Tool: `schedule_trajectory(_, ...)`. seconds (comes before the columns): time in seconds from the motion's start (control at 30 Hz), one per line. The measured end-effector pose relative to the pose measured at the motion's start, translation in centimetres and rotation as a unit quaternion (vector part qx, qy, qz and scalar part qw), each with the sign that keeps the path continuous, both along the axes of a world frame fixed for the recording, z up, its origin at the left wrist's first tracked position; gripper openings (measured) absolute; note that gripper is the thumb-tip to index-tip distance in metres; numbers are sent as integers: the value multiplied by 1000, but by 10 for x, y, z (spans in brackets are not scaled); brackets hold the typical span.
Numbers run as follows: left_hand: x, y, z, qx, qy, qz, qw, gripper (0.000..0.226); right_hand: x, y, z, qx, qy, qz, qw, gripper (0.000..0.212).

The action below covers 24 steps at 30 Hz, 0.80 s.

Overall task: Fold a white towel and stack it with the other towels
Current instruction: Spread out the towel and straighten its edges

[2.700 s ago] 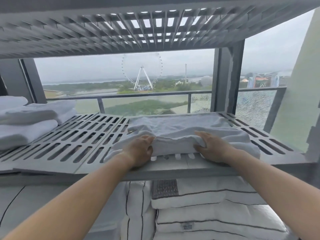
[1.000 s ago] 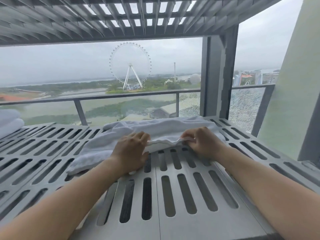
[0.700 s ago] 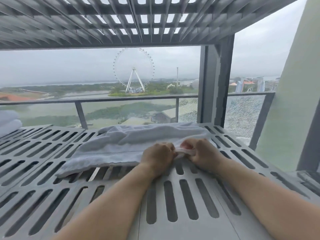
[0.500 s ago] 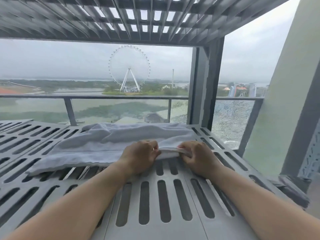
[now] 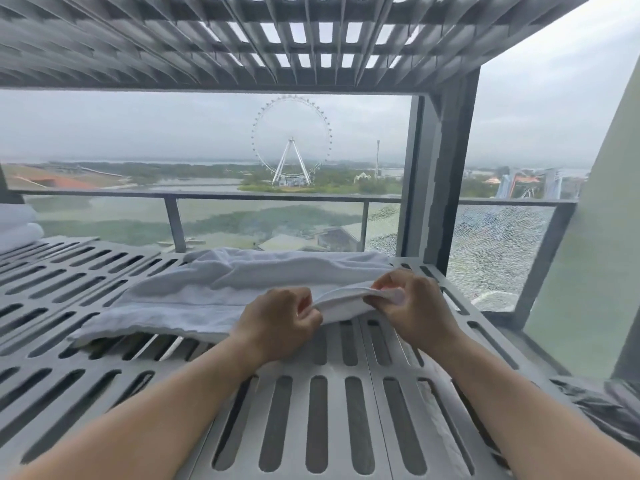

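A white towel (image 5: 221, 289) lies rumpled across the far half of a grey slotted shelf (image 5: 329, 410). Its near right edge is lifted off the shelf. My left hand (image 5: 280, 323) grips that near edge with curled fingers. My right hand (image 5: 412, 306) pinches the towel's right corner just beside it, raised a little above the shelf. A stack of folded white towels (image 5: 17, 230) shows at the far left edge, mostly cut off by the frame.
Another slotted shelf (image 5: 242, 36) hangs overhead. A grey upright post (image 5: 446, 168) stands at the shelf's far right corner. Behind the shelf runs a balcony railing (image 5: 207, 197) with glass. A pale wall (image 5: 588, 271) rises at the right.
Both hands have lifted the towel's near right edge off the shelf. My right hand has risen and turned, pinching the corner. The view has drifted slightly.
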State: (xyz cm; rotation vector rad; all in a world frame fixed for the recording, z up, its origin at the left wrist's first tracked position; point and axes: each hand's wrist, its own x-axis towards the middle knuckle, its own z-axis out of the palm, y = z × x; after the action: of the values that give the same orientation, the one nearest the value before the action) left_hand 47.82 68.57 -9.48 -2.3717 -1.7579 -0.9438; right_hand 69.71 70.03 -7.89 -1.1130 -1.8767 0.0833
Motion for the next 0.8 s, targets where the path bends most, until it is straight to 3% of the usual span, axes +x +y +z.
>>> schedule_trajectory(0.07, 1, -4, -1, 34, -8, -19, 999, 12, -1, -3, -1, -19, 7, 34, 999, 8)
schedule_trajectory(0.13, 8, -7, -3, 76, -7, -61, 995, 23, -3, -5, -1, -57, 17, 92, 994, 5)
schedule_trajectory(0.2, 18, -8, -4, 104, 12, -93, 990, 27, -5, -6, -2, -71, 24, 138, 988, 16)
schedule_trajectory(0.33, 27, -5, -5, 100, 12, -63, 993, 23, -6, -3, -5, -100, 53, 125, 986, 11)
schedule_trajectory(0.47, 25, -2, -8, 80, 7, -45, 996, 21, -6, -2, -6, -105, 26, 105, 989, 28)
schedule_trajectory(0.6, 23, -2, -1, 131, 51, -11, 990, 21, -7, -4, -3, -123, 63, 110, 984, 12)
schedule_trajectory(0.7, 10, -3, 10, 197, 69, 9, 978, 18, -8, -5, -2, -124, 86, 116, 982, 27)
schedule_trajectory(0.8, 0, -8, 13, 195, 48, 3, 980, 23, -12, -7, -5, -142, 50, 126, 981, 19)
